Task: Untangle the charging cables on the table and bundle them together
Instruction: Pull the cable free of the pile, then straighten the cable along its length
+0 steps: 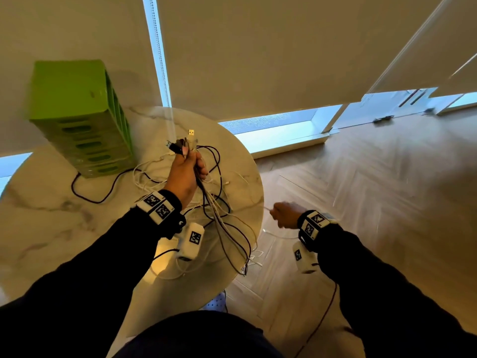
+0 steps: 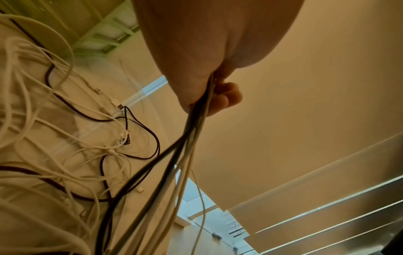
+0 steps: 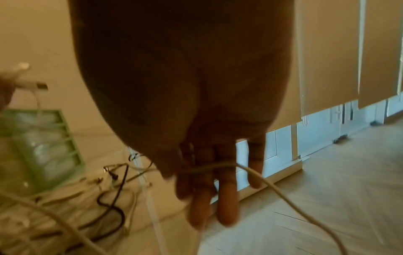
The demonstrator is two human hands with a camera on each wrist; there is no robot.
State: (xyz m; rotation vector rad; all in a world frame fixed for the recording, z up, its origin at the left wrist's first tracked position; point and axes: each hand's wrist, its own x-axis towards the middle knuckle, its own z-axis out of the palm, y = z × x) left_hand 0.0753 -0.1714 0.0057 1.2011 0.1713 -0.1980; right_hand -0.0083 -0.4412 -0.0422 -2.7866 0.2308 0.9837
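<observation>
Marble-patterned, the round pale tabletop [image 1: 51,228] stands on herringbone wood flooring [image 1: 374,189] before drawn beige roller blinds [image 1: 258,47], with a green plastic drawer tower [image 1: 77,120] at its far edge. White and dark charging cables [image 1: 214,202] sprawl tangled across it and trail over its near rim. The left hand [image 1: 184,174] fists round a raised bunch of their plug ends, while the right hand [image 1: 285,214], off the table's edge, pinches one thin white cable [image 3: 272,186] against its thumb, other fingers fairly straight.
</observation>
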